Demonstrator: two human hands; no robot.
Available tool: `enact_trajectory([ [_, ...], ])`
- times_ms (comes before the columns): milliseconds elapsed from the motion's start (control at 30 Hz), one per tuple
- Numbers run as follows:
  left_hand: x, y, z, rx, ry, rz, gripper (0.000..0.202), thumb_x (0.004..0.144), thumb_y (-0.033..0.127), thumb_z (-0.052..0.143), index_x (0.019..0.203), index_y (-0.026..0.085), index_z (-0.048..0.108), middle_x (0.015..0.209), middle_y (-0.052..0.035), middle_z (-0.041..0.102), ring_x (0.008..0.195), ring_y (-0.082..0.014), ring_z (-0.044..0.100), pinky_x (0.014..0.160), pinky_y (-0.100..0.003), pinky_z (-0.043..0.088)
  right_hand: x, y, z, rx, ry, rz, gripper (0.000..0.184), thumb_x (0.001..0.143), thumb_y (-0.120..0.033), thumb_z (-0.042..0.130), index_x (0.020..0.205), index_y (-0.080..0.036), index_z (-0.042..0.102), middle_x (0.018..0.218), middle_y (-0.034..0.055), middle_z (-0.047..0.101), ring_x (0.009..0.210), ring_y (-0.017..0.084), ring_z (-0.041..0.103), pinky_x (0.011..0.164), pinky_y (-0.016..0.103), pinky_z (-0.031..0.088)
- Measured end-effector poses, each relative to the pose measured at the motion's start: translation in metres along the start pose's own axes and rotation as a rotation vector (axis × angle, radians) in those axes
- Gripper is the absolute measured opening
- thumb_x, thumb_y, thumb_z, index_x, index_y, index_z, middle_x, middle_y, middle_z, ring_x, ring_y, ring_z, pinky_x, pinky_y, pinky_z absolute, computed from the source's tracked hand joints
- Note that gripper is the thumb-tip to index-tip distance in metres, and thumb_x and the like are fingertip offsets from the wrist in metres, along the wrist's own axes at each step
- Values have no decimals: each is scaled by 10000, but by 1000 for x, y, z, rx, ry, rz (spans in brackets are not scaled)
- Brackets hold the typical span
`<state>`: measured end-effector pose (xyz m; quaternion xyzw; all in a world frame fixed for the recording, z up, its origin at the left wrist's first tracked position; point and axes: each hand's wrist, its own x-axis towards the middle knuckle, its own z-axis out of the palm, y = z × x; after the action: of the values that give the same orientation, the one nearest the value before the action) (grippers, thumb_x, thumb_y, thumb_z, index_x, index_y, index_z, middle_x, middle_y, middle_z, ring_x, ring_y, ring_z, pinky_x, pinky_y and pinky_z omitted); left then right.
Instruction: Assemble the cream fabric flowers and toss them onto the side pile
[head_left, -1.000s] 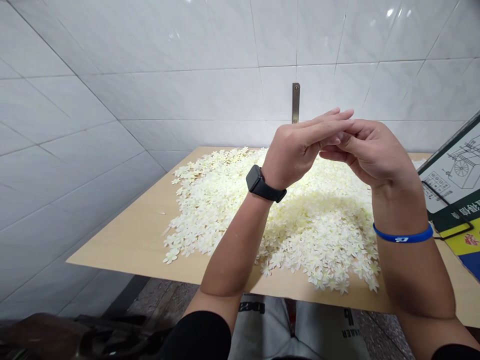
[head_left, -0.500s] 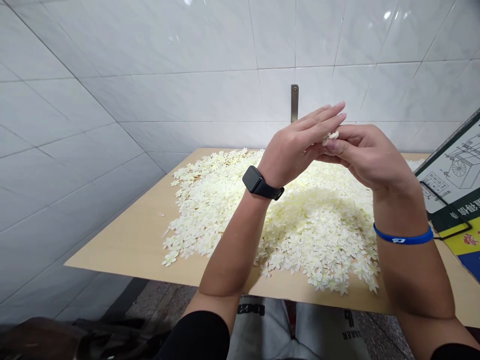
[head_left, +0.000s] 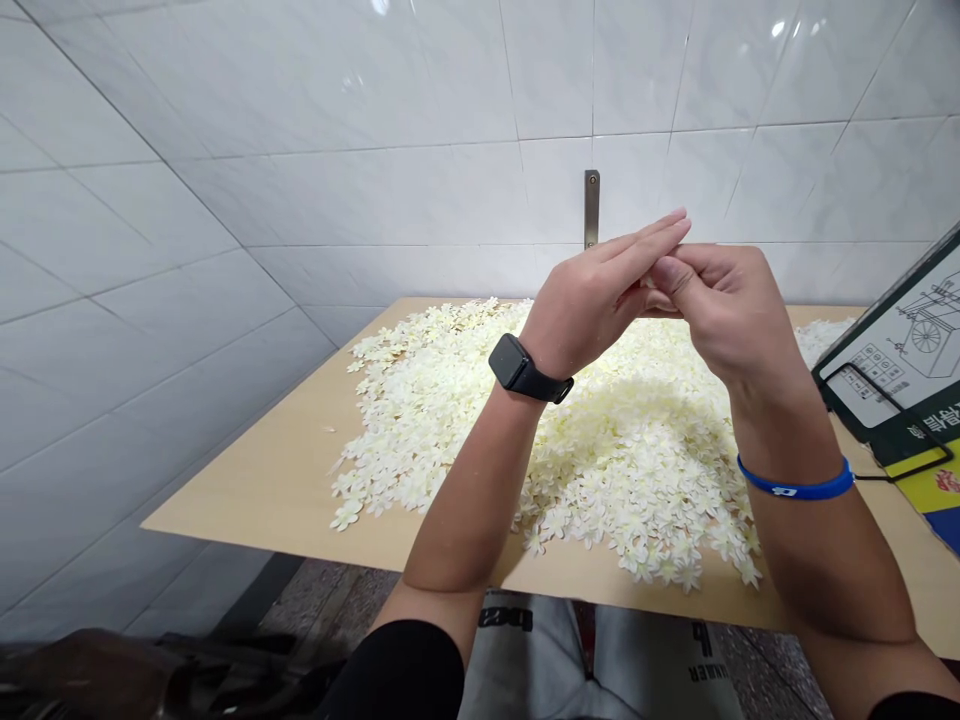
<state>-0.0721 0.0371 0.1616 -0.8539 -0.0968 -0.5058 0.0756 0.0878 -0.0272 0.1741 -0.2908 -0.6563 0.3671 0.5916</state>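
Note:
My left hand [head_left: 589,310] and my right hand [head_left: 720,305] meet in the air above a heap of small cream-white fabric blossoms [head_left: 637,480]. The fingers of my left hand lie straight and together, reaching across to my right hand. Between the thumb and fingers of my right hand sits a small cream blossom [head_left: 646,283], almost wholly hidden. A black smartwatch [head_left: 521,369] is on my left wrist, and a blue wristband [head_left: 796,488] circles my right. The heap lies on a pale wooden board [head_left: 247,500].
A printed sheet with a cart drawing [head_left: 900,340] in a dark frame leans at the board's right, above a yellow and blue card [head_left: 937,490]. White tiles [head_left: 187,300] wall the back and left, with a metal bracket [head_left: 592,208]. A dark bag [head_left: 90,670] lies low at left.
The blossom that showed between my fingers half a second ago is now mostly hidden. My right hand has turned and closed further on it, and the view has shifted slightly.

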Motion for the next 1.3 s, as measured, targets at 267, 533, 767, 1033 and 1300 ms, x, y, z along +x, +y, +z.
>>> enact_trajectory([
  [267,1,1,4,32,23,26,366,1073,324,420,1370,359,631,1401,57,676,1395,-222,595,1173,-451,540,5,2,-16,47,-76,68,311,775,-531,851,804,-235,760,792,12,715,867,181,715,829,344,630],
  [533,2,2,10,6,99,-33,445,1038,362,507,1477,306,544,1539,-22,567,1289,-237,669,938,-350,645,2,0,7,7,96,-49,277,808,-504,827,850,-246,734,874,27,714,1020,242,710,835,375,634],
  [767,0,5,3,35,176,-35,337,1059,205,430,1205,277,726,1218,24,769,1276,-194,681,1099,-395,592,3,-3,-10,54,-76,79,414,787,-656,783,909,-260,764,887,33,748,977,212,734,859,367,644],
  [1033,1,1,-8,-31,-1,-24,396,1034,238,478,1388,349,616,1343,42,705,1247,-216,691,1066,-416,600,1,-4,-18,-41,-103,59,348,778,-566,835,781,-225,767,789,19,730,831,183,733,830,374,656],
  [1300,-1,-3,-14,-100,-25,-35,289,1023,272,535,1257,286,704,1304,26,739,1130,-167,734,1002,-324,633,-3,-6,-19,-105,-74,22,279,878,-501,768,881,-223,789,860,35,751,916,199,741,865,378,655],
])
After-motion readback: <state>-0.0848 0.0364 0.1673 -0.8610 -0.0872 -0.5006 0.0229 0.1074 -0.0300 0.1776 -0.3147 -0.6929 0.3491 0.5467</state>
